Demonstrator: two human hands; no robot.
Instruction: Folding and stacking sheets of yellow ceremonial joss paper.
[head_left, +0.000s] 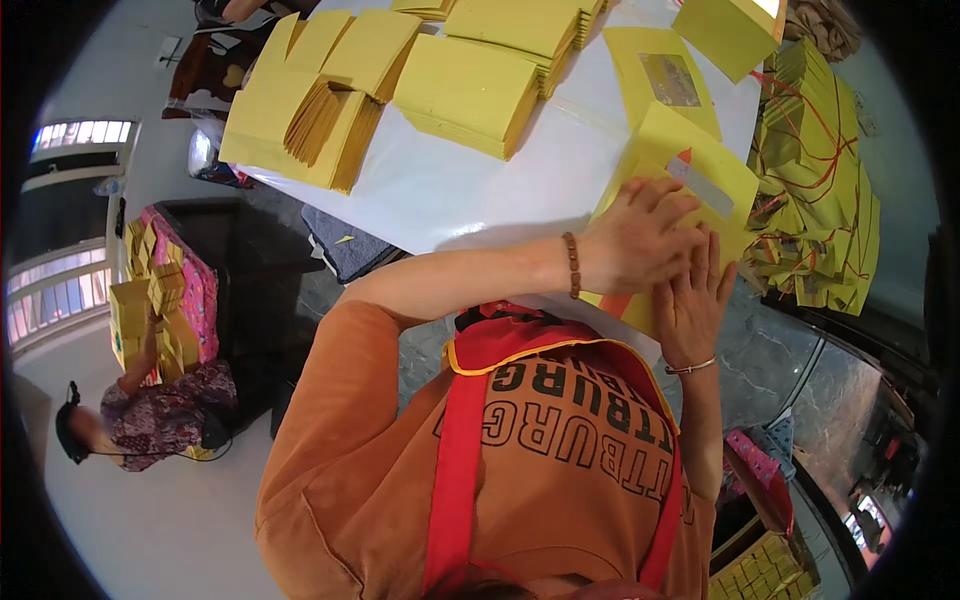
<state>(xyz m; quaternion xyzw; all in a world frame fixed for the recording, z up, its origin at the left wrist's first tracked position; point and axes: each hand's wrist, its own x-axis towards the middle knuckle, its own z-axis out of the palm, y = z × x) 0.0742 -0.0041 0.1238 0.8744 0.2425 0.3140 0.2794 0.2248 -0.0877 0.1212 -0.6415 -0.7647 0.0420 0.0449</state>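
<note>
A yellow paper piece with a pale window-like panel and an orange printed shape (735, 175) lies at the right edge of the white table, possibly a bag or envelope. My left hand (645, 232), with a brown bead bracelet at its wrist, rests on it with bent, parted fingers. Close beside it, my right hand (692, 305) lies flat on the lower part, fingers stretched out; a bangle circles that wrist. The left fingers partly cover the sheet and come near the right fingertips. Just beyond lies another yellow piece with a grey window (670, 80).
Stacks of folded yellow paper (465, 90) cover the far left of the white table (430, 210). On the right is a heap of yellow pieces with red cords (810, 190). A co-worker (165, 410) handles yellow pieces at the left. A dark cloth-topped stool (345, 245) stands below the table edge.
</note>
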